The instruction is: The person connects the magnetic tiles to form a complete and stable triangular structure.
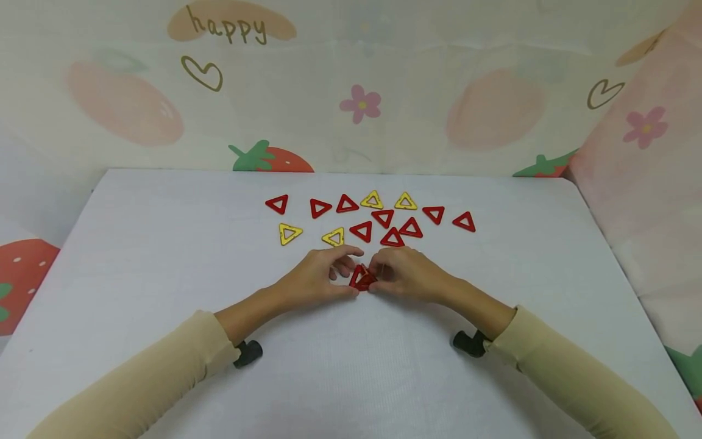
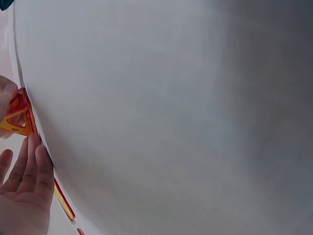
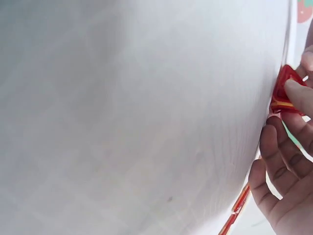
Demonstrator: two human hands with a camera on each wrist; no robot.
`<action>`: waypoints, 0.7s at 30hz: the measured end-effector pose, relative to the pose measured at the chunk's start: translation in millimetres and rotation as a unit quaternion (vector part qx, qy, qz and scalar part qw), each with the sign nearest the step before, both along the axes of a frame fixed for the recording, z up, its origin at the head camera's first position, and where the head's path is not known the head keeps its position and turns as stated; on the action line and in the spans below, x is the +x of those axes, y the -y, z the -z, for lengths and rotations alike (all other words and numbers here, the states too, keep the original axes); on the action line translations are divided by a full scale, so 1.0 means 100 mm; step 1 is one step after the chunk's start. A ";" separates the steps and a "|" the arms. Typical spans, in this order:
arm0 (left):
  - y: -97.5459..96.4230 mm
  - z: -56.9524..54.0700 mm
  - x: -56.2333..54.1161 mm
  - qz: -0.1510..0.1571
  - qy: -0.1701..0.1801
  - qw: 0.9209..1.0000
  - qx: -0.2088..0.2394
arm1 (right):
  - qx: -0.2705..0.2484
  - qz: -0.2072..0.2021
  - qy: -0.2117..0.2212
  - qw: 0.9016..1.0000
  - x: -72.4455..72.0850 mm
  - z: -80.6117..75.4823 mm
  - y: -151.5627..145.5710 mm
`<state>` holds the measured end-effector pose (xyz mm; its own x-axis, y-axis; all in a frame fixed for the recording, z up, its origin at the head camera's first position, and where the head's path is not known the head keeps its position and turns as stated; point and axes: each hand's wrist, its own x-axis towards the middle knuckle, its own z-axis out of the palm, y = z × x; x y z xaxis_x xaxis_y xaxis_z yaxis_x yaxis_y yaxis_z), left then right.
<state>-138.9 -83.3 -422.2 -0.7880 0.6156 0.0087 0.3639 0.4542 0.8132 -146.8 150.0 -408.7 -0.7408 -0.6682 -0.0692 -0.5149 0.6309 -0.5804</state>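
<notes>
In the middle of the table, both hands meet at a small raised cluster of red triangular tiles point(image 1: 360, 279), translucent frames leaning together. My left hand point(image 1: 315, 277) holds its left side, thumb at the lower corner and index finger stretched out above it. The right hand point(image 1: 408, 274) pinches its right side. In the right wrist view a thumb presses the face of the red cluster point(image 3: 282, 90), with the right hand's point(image 3: 288, 181) other fingers bent below. An orange-yellow tile edge point(image 2: 17, 129) shows in the left wrist view, just above the left hand's point(image 2: 29, 181) fingertips.
Beyond the hands lie several flat red triangular tiles point(image 1: 433, 214) and several yellow ones point(image 1: 289, 233), scattered in loose rows. The nearest red tile point(image 1: 392, 238) lies just behind the right hand. A printed cloth wall point(image 1: 417, 122) rises behind the white table point(image 1: 164, 244).
</notes>
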 end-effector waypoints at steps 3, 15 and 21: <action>0.00 0.01 0.00 0.003 0.000 1.000 -0.012 | -0.001 0.002 0.000 1.000 0.00 0.00 0.00; -0.01 0.03 -0.02 0.010 -0.019 1.000 -0.008 | -0.017 0.004 0.021 1.000 -0.01 0.00 -0.02; -0.01 0.02 -0.02 0.002 -0.011 1.000 -0.008 | -0.027 0.003 0.018 0.999 -0.02 0.02 -0.03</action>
